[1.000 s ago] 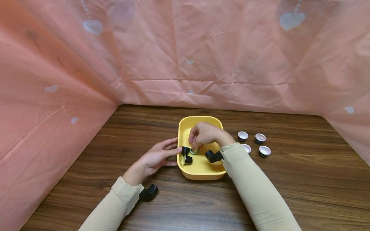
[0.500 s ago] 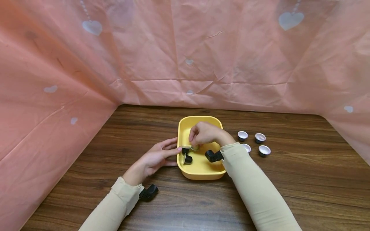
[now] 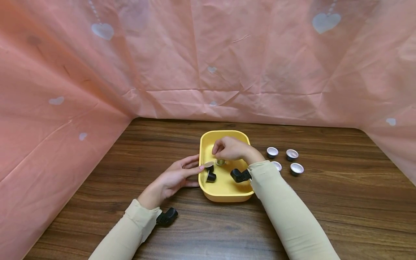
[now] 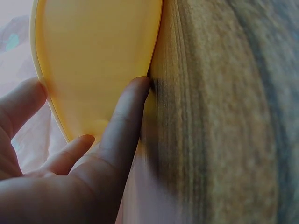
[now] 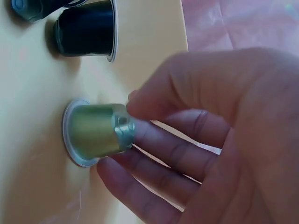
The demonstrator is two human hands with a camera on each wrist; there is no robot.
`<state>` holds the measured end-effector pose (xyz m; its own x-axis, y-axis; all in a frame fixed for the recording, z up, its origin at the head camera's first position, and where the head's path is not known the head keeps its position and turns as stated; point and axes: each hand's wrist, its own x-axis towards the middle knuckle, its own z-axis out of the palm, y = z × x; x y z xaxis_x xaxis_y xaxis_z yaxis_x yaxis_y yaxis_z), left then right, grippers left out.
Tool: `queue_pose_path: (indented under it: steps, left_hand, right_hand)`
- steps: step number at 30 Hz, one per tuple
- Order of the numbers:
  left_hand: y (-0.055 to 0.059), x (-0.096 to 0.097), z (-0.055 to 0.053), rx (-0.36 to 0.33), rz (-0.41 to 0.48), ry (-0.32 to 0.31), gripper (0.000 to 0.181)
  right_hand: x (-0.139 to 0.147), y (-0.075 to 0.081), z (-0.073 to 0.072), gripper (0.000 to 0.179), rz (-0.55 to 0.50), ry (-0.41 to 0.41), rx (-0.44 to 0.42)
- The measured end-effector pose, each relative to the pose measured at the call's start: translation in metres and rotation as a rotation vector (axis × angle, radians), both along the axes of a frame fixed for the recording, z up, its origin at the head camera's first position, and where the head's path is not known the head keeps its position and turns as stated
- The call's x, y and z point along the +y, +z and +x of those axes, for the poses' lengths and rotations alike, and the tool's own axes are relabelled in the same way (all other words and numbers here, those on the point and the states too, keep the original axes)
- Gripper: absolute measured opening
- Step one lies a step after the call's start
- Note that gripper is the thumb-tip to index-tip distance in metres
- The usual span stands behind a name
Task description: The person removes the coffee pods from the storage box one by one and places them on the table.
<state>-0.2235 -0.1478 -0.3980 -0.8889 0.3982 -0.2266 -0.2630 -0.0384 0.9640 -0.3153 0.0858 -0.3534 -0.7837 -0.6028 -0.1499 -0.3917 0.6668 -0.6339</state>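
In the head view, my right hand (image 3: 229,148) reaches down into a yellow plastic tub (image 3: 227,197). Its thumb and fingers pinch the narrow end of a green-gold coffee capsule (image 5: 93,130), whose flanged wide end rests on the tub floor. My left hand (image 3: 172,178) lies along the tub's left side. The thumb touches the rim, and straight fingers (image 4: 124,112) rest against the outer wall. Two black capsules are inside near that wall: one (image 3: 209,166) tilted with its pale lid upward, the other (image 3: 211,177) lying on its side.
Several dark capsules with pale lids up, such as the near-right one (image 3: 297,168), stand on the wooden table (image 3: 341,187) right of the tub. A black wrist camera (image 3: 240,176) hangs over the tub. Pink cloth (image 3: 260,72) encloses the back and sides.
The green-gold capsule has shifted slightly away from the black ones in my right hand. The upper black capsule has tipped, so its lid now faces up. My left hand keeps its place.
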Motion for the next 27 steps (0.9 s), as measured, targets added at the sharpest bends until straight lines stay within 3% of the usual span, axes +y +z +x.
queue_pose_path:
  steps: [16,22,27]
  left_hand:
    - [-0.0003,0.0001,-0.0008,0.001,-0.005,0.002,0.067]
    - [-0.0004,-0.0004,-0.0005,0.001,-0.008,0.007,0.067]
    - [0.0007,-0.0003,0.0002,0.0,-0.003,0.009,0.067]
  right_hand:
    - [0.0001,-0.0011,-0.0008,0.03,-0.012,-0.063,-0.009]
    - [0.0013,-0.0007,0.0001,0.024,-0.022,-0.072,-0.023]
    - [0.002,-0.0004,-0.0012,0.017,0.008,-0.067,0.028]
